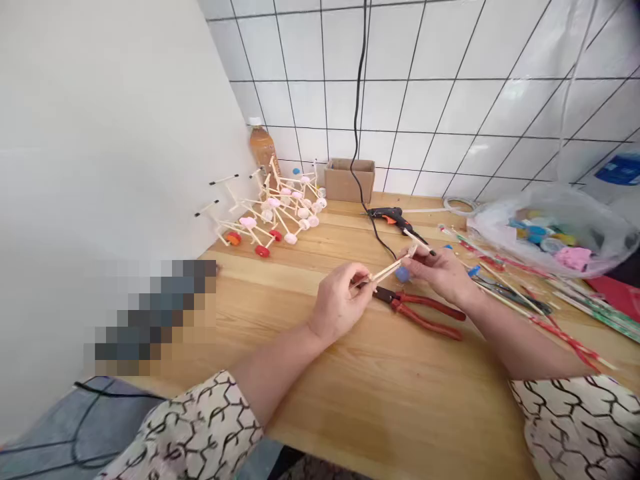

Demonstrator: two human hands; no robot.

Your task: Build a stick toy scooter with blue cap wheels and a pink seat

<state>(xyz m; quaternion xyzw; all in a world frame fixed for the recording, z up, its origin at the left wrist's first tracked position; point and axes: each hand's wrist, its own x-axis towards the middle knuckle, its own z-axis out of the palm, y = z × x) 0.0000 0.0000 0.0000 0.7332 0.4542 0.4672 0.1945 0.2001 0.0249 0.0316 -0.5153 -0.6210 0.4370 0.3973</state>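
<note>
My left hand pinches the near end of a pair of wooden sticks held together above the wooden table. My right hand grips the far end of the same sticks, with a blue cap under its fingers. Red-handled pliers lie on the table just below both hands. A black glue gun rests beyond the hands, its cord running up the tiled wall.
Several finished stick-and-cap models are piled at the back left beside a bottle. A small cardboard box stands against the wall. A plastic bag of caps, a tape roll and loose chopsticks fill the right.
</note>
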